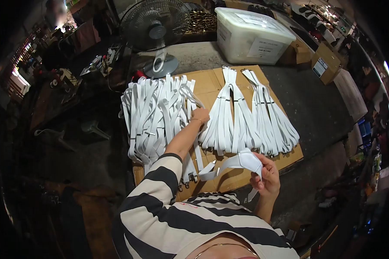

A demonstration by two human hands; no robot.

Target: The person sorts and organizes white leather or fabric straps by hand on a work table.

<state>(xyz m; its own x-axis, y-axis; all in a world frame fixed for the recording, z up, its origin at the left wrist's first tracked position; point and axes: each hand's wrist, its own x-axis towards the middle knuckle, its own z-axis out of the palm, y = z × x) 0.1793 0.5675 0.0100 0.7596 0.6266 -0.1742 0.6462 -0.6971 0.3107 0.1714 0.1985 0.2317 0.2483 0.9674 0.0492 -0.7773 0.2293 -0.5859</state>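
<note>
My left hand (200, 115) reaches to the right edge of a loose heap of white straps (149, 112); its fingers are closed on a white strap there. Near the cardboard's front edge, my right hand (267, 176) pinches the white patch (249, 161) of another strap, whose band curves leftward with metal clips at its end. Two neat bundles of white straps, one in the middle (231, 116) and one at the right (270, 114), lie fanned out beyond my right hand. All of them rest on a flat cardboard sheet (209, 82).
A fan (157, 31) on a grey base stands behind the heap. At the back right sit a lidded white plastic bin (253, 39) and a small cardboard box (326, 64). Part of a person (58, 15) shows at the upper left.
</note>
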